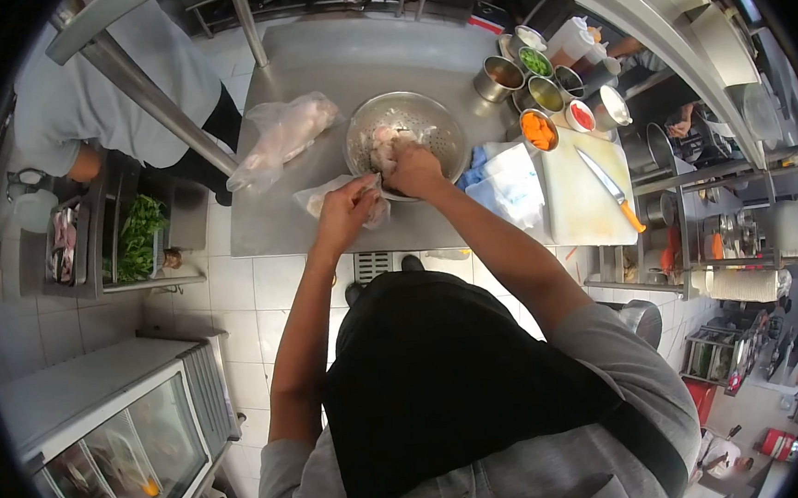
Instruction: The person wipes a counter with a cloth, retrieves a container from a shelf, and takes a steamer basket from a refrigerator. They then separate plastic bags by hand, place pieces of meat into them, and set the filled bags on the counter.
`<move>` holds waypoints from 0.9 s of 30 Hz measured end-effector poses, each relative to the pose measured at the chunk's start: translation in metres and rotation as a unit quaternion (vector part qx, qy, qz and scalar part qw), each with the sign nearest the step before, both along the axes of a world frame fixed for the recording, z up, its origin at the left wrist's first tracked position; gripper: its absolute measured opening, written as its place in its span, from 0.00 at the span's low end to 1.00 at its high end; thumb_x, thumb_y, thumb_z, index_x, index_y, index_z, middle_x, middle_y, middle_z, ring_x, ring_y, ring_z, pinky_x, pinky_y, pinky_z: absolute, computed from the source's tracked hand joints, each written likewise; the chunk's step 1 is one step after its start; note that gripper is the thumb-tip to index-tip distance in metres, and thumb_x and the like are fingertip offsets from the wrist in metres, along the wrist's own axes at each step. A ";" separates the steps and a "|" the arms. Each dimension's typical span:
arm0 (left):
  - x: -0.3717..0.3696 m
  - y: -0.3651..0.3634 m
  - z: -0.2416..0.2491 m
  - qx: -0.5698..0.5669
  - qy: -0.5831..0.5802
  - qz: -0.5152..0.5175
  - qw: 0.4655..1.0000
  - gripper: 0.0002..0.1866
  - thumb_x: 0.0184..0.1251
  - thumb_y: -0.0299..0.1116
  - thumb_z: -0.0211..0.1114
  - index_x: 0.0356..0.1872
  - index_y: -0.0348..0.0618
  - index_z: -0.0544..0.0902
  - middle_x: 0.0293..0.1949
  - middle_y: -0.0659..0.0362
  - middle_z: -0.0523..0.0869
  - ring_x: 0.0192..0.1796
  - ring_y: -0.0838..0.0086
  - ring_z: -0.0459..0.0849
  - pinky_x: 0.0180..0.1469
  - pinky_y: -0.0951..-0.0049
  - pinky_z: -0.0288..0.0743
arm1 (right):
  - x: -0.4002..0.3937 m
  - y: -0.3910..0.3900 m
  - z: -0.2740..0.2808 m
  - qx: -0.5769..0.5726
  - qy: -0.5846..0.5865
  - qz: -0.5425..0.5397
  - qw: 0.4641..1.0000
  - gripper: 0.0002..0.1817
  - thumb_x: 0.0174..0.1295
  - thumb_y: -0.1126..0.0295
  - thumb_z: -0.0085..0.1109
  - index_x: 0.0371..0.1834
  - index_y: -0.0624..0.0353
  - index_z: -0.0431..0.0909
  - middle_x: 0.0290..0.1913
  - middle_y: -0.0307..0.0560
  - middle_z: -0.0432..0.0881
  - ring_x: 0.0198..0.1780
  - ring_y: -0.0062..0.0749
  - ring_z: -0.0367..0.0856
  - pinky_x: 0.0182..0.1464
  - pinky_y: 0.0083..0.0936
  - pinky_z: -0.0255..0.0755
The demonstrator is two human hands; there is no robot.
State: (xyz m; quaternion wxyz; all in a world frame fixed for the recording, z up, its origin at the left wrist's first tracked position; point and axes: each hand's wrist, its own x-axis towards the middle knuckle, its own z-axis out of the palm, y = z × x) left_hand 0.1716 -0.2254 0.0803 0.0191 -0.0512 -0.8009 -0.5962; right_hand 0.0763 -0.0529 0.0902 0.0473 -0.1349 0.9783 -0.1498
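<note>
A metal colander (450,116) with pale, raw-looking pieces (384,139) in it stands on the steel table in front of me. My right hand (415,169) reaches over its near rim, fingers curled around some of those pieces; the fingertips are partly hidden. At the colander's near left, my left hand (348,210) pinches a clear plastic bag (376,215), whose mouth lies against the rim. Left of the colander, a larger clear bag (287,136) holds pale pink contents, perhaps raw meat, and rests untouched.
Right of the colander lie blue-and-white cloths (505,184). A knife (603,175) with an orange handle rests on a white cutting board (581,204). Behind are several metal containers (501,75) and squeeze bottles (571,41). Another person (129,92) stands at left beyond a metal post (143,96).
</note>
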 end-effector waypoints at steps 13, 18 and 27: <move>-0.003 0.003 -0.005 -0.067 0.063 0.002 0.996 0.19 0.70 0.36 0.66 0.59 0.43 0.83 0.34 0.45 0.87 0.28 0.58 0.83 0.36 0.65 0.76 | -0.017 0.009 0.005 -0.081 -0.132 0.044 0.987 0.26 0.52 0.53 0.68 0.49 0.59 0.83 0.50 0.58 0.86 0.54 0.47 0.85 0.58 0.37 0.77; 0.002 0.000 0.003 -0.043 0.033 0.018 0.998 0.17 0.72 0.32 0.65 0.59 0.42 0.83 0.31 0.56 0.89 0.29 0.79 0.83 0.33 0.75 0.77 | -0.028 0.033 0.039 -0.234 -0.302 0.072 0.921 0.27 0.59 0.54 0.64 0.57 0.61 0.79 0.55 0.48 0.85 0.56 0.39 0.83 0.60 0.33 0.75; 0.017 -0.013 0.032 0.105 -0.038 0.168 0.979 0.12 0.70 0.28 0.65 0.50 0.33 0.85 0.21 0.63 0.82 0.19 0.83 0.78 0.20 0.78 0.70 | -0.016 0.057 0.051 -0.665 -0.520 0.019 0.535 0.23 0.73 0.60 0.50 0.64 0.63 0.71 0.61 0.55 0.79 0.56 0.41 0.83 0.53 0.36 0.80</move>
